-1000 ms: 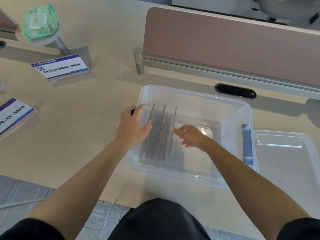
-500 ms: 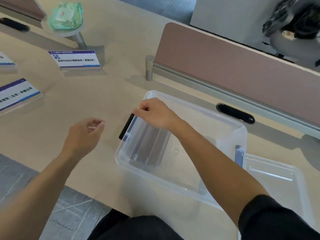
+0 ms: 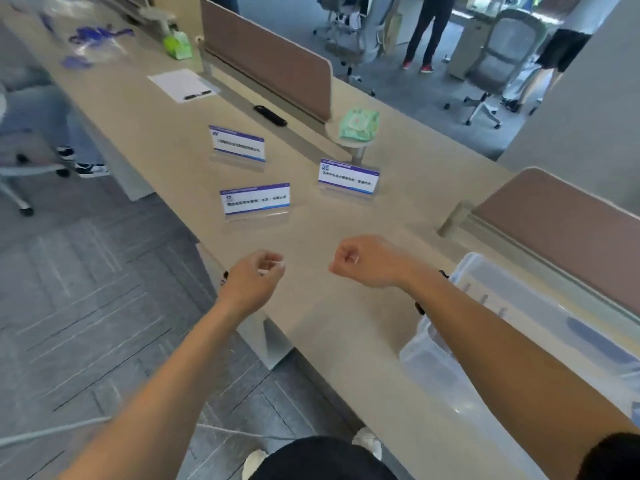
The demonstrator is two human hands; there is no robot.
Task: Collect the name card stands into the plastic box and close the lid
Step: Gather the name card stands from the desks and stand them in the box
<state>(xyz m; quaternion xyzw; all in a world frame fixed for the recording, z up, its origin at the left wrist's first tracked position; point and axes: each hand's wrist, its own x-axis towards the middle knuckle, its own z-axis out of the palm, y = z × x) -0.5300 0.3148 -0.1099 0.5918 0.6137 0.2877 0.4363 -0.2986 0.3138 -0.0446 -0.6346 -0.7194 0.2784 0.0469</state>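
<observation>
Three name card stands with white-and-blue cards stand on the beige desk: one nearest (image 3: 255, 201), one at the right (image 3: 348, 180), one farther back (image 3: 237, 146). My left hand (image 3: 254, 280) and my right hand (image 3: 369, 260) hover over the desk in front of them, both loosely curled with nothing in them. The clear plastic box (image 3: 433, 358) sits at the right behind my right forearm, with several clear stands (image 3: 485, 299) inside it.
A green wipes pack (image 3: 358, 124) rests on a round stand behind the cards. Brown desk dividers (image 3: 270, 64) run along the far edge. A black remote (image 3: 270, 115), paper with pens (image 3: 181, 85) and another green pack (image 3: 178, 46) lie farther left. People and chairs stand beyond the desk.
My view has swung left from the box to the three stands. My right hand left the box's rim and came forward beside my left hand.
</observation>
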